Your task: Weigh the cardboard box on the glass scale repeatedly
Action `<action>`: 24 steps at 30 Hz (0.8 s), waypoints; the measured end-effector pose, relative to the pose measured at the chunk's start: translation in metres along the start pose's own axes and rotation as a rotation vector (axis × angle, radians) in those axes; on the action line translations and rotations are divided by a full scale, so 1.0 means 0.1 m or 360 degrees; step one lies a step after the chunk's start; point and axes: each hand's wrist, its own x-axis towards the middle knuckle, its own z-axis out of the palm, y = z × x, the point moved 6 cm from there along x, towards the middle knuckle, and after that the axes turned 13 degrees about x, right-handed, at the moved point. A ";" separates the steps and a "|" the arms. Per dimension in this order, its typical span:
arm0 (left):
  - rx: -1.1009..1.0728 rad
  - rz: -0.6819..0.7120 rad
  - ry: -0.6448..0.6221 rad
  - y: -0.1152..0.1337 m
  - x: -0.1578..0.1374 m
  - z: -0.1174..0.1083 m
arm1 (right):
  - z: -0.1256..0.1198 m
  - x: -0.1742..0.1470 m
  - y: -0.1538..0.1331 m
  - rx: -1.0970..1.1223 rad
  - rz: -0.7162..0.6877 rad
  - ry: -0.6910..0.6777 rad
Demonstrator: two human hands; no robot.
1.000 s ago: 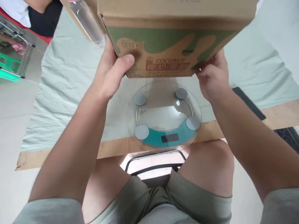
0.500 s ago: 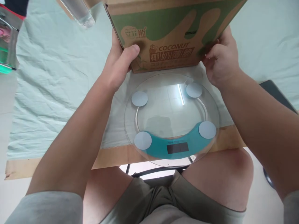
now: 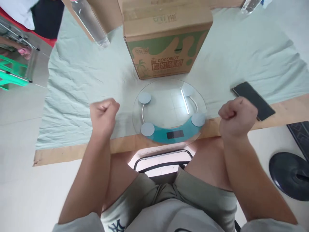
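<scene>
My left hand (image 3: pixel 103 115) is closed in a fist with nothing in it, left of the glass bathroom scale (image 3: pixel 166 112). On the scale's right, my right hand (image 3: pixel 238 116) is also a bare fist, close to a dark smartphone (image 3: pixel 253 100) that it partly covers. The scale has a clear round top, grey pads and a teal band with a dark display; its near edge juts past the table edge. Just behind it a cardboard box (image 3: pixel 166 56), printed COCONUT with green shapes, stands upright on the cloth. Neither hand touches box or scale.
A clear bottle (image 3: pixel 93 24) stands at the back left beside cardboard (image 3: pixel 109 14). Another clear bottle (image 3: pixel 250 5) is at the back right. A pale green cloth (image 3: pixel 79 83) covers the wooden table. A green stool (image 3: pixel 14 72) is at left, a black round base (image 3: pixel 289 175) at lower right.
Both hands have let go of the cardboard box, drawn back toward me and apart, and closed into fists. The box now stands behind the scale. The view has shifted, showing more table.
</scene>
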 end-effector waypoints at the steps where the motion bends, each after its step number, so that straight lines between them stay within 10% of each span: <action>1: -0.0014 -0.0017 -0.0028 -0.02 -0.19 -0.03 | -0.09 -0.15 0.02 -0.0053 0.0012 -0.0040; 7: 0.0080 -0.0174 -0.0104 -0.17 -0.81 0.02 | -0.19 -0.51 0.23 -0.0526 0.0103 -0.0388; 24: 0.0705 -0.0215 -0.0394 -0.04 -0.89 0.27 | -0.13 -0.54 0.31 -0.0959 0.0109 -0.0444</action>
